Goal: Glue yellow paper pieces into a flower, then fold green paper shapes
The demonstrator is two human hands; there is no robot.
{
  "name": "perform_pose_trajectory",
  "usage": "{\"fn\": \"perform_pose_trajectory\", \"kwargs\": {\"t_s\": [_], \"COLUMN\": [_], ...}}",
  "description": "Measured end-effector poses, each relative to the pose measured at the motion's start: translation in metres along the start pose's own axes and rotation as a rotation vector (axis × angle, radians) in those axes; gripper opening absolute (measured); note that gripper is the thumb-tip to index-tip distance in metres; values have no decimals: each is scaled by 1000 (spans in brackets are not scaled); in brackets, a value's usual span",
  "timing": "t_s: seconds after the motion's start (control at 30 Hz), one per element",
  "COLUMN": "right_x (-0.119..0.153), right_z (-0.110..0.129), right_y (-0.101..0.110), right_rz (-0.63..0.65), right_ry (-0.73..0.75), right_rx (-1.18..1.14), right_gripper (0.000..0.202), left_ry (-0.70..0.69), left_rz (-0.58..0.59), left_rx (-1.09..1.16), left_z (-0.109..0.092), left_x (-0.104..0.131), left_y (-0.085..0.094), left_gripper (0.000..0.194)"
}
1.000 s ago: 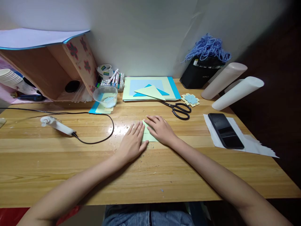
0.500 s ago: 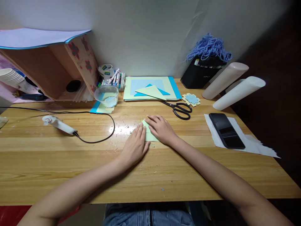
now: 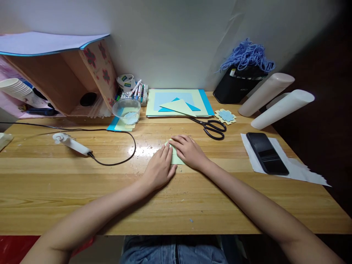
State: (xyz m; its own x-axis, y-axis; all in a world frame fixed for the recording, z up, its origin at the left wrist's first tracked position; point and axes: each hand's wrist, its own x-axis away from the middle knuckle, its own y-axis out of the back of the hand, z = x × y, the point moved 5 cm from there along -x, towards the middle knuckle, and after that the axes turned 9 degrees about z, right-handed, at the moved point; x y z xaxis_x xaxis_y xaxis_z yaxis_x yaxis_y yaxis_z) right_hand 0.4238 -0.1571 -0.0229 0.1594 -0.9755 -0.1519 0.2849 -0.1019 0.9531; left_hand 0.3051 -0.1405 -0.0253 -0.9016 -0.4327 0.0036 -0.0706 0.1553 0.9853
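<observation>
A small pale green piece of paper [image 3: 176,159] lies flat on the wooden desk, partly covered by both hands. My left hand [image 3: 161,167] rests on its left side, palm down with fingers stretched out. My right hand [image 3: 189,151] lies across the right side and the upper tip of the paper, its fingers extended and slightly bent. Neither hand grips anything. Beyond them sit black-handled scissors [image 3: 211,127], their blades reaching under a pale green paper triangle [image 3: 180,107].
At the back are stacked paper sheets [image 3: 150,106], a clear plastic bowl [image 3: 126,110], markers [image 3: 139,91] and a layered paper flower [image 3: 226,116]. A white corded glue gun [image 3: 73,145] lies left. To the right are a phone [image 3: 266,153] and two white rolls [image 3: 283,109].
My right fingers have shifted slightly left over the top of the paper, closer to my left fingertips. The view has moved a little; nothing else has visibly changed.
</observation>
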Motion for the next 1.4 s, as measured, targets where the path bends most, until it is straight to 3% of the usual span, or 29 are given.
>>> {"fn": "perform_pose_trajectory", "kwargs": {"t_s": [0.2, 0.53, 1.1, 1.23, 1.4], "right_x": [-1, -1, -5, -4, -3], "right_z": [2, 2, -6, -6, -7], "right_y": [0, 2, -2, -1, 1], "right_rz": [6, 9, -35, -27, 5], "right_ry": [-38, -42, -114, -97, -71], "right_rx": [21, 13, -76, -108, -152], "right_gripper": [35, 36, 28, 32, 39], "left_ry": [30, 267, 180, 220, 327], "left_rz": [-36, -56, -39, -43, -129], "left_rx": [-36, -200, -356, -264, -2], "left_z": [-4, -6, 1, 14, 44], "left_x": [3, 9, 1, 0, -3], "left_y": [0, 11, 7, 13, 21], "left_gripper": [53, 51, 39, 29, 23]}}
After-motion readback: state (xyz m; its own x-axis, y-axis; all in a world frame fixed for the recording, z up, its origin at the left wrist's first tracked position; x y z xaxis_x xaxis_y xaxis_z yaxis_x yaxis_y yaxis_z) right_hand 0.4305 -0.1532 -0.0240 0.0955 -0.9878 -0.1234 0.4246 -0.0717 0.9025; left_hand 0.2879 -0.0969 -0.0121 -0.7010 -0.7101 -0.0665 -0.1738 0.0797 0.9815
